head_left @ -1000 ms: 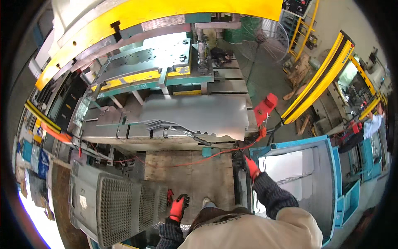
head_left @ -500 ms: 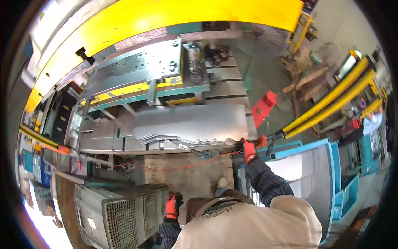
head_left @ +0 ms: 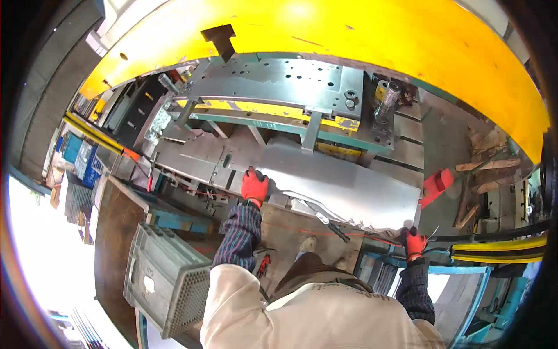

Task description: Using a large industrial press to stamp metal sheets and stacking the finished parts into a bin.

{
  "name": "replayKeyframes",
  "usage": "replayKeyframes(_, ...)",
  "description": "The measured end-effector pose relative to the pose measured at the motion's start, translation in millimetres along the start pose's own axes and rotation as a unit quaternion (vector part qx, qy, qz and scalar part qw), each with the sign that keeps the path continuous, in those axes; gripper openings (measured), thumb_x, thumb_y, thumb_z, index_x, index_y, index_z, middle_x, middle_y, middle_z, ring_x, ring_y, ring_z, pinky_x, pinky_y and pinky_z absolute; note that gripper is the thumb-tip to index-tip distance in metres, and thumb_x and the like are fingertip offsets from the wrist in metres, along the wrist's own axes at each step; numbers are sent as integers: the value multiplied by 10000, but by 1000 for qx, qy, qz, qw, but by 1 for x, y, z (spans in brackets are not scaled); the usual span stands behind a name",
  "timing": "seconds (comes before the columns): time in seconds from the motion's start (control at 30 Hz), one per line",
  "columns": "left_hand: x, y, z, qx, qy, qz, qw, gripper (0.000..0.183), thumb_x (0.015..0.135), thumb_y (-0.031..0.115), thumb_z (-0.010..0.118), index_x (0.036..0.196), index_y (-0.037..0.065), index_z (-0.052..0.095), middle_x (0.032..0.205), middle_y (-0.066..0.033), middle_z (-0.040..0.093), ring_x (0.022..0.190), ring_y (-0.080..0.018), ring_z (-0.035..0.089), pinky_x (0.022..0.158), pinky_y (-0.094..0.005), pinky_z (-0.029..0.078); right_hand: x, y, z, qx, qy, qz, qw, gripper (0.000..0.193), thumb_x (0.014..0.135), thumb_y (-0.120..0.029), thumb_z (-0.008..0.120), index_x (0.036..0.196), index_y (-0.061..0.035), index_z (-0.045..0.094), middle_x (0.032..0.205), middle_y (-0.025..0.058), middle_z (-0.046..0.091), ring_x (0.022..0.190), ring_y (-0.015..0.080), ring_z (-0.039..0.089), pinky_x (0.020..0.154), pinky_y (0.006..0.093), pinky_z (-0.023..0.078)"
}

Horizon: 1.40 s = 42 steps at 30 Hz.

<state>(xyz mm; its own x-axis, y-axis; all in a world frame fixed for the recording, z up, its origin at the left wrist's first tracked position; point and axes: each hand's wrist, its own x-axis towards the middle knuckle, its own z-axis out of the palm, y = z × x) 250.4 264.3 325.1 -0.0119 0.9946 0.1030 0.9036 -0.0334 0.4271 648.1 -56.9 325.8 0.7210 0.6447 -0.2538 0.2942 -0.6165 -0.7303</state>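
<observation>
A stack of thin, shaped metal sheets [head_left: 343, 180] lies on the press bed in front of me, its near edge wavy and layered. My left hand [head_left: 254, 186], in a red glove with dark fingertips, is closed at the stack's left end, by the near corner. At the near right corner my right hand [head_left: 414, 243], gloved alike, has its fingers bent onto the sheet edge. How many sheets each hand grips is hidden. Behind the stack stands a steel die [head_left: 267, 81] with a bar [head_left: 312, 131] jutting toward the sheets.
A yellow press beam [head_left: 349, 29] arches overhead. Grey plastic crates [head_left: 165, 279] stand at the lower left; a blue-rimmed bin [head_left: 482, 285] is at the lower right. A red block [head_left: 437, 185] sits beyond the bed's right end. An orange cable crosses below the bed.
My left hand has risen from beside the crates to the stack's left end. My right hand remains at the right corner. The view has turned, moving the press and stack rightward.
</observation>
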Motion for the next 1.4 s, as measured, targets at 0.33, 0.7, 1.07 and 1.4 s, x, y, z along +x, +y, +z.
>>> replayKeyframes(0.33, 61, 34, 26, 114, -92, -13, 989, 636, 545, 541, 604, 904, 24, 515, 943, -161, 510, 855, -307, 505, 732, -393, 408, 18, 25, 29, -177, 145, -35, 973, 325, 652, -385, 535, 730, -73, 580, 659, 112, 575, 668, 276, 542, 656, 367, 393)
replayKeyframes(0.7, 8, -8, 15, 80, -172, -60, 980, 665, 568, 559, 574, 902, -9, 487, 862, -186, 535, 845, -312, 518, 732, -393, 406, 43, 84, 5, -184, 68, 0, 981, 246, 670, -272, 532, 785, -57, 566, 725, 111, 585, 708, 271, 548, 641, 350, 406)
replayKeyframes(1.07, -32, -103, 31, -134, -277, -94, 947, 384, 742, 408, 530, 707, 27, 561, 610, -16, 530, 496, -77, 446, 445, -246, 352, 41, 40, 8, -251, 44, 27, 967, 331, 689, -318, 466, 903, -75, 533, 865, 146, 567, 836, 289, 525, 774, 381, 356)
replayKeyframes(1.4, -42, -53, 3, -294, -266, -86, 914, 270, 787, 272, 513, 611, 68, 496, 490, 21, 418, 434, -72, 381, 403, -242, 290, 9, 102, 9, -196, 251, -106, 942, 394, 643, -319, 547, 927, -47, 530, 901, 181, 551, 827, 336, 522, 777, 388, 377)
